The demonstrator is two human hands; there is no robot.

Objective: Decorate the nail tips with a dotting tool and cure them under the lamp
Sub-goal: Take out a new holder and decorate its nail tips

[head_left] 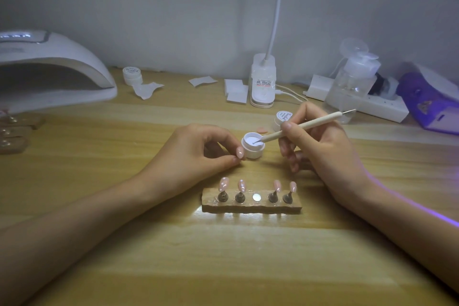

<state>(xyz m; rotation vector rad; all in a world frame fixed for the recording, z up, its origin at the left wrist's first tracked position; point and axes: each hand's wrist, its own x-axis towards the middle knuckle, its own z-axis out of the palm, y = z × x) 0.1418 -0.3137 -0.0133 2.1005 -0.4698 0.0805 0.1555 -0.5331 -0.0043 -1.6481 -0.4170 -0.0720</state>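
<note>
At the counter (223,256), seen through my head camera: my right hand (320,146) has its grip closed around the dotting tool (308,125), thumb and forefinger pinching the pale shaft like a pen, the other fingers curled beneath. The tool slants down to the left, so its fine metal point sits inside the open gel pot (253,151), in the white gel. My left hand (198,149) has its grip drawn in, with curled thumb and forefinger tips against the pot's near-left wall. I judge this is to stop the light pot from sliding while the point loads.

The pot's lid (284,117) stands just behind, out of the tool's path. A loose peach tip (262,129) lies between lid and pot.

The nail tips (241,185), four pink ones, stand upright on small stands on the wooden holder (250,207). The holder sits just in front of both hands, a short reach from the pot. The two tips on the left show pale dots. On the two on the right I can see only glints, and cannot tell if they are dotted. The middle seat shows only a bare silver disc (256,197).

The curing lamp (57,67) waits at the far left, its mouth facing the work. Nothing on this holder has gone under it yet, by my reading.
</note>
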